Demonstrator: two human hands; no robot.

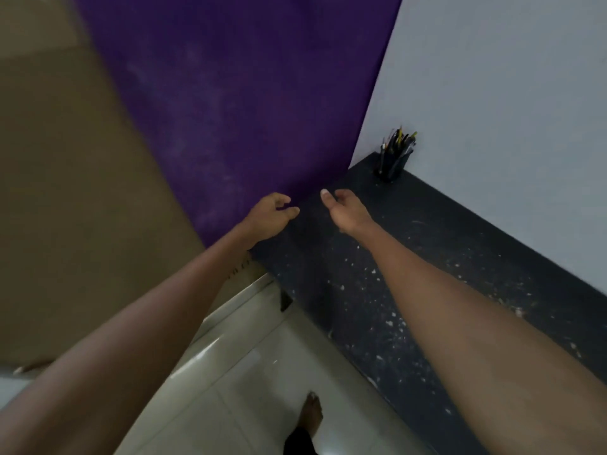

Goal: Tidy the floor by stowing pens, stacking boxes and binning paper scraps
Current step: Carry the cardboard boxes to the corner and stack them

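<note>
Reaching forward over the dark speckled ledge (410, 257), you hold both arms out with nothing in either hand. Your left hand (271, 215) has its fingers loosely curled and empty; your right hand (345, 208) is relaxed and half open, thumb up. The pens (399, 141) stand in a black holder (392, 164) in the ledge's far corner, against the grey wall (509, 110), apart from your hands.

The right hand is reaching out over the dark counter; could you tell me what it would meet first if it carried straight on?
Probably the pen holder in the corner; the right hand points roughly toward it over bare counter, though depth is unclear.
</note>
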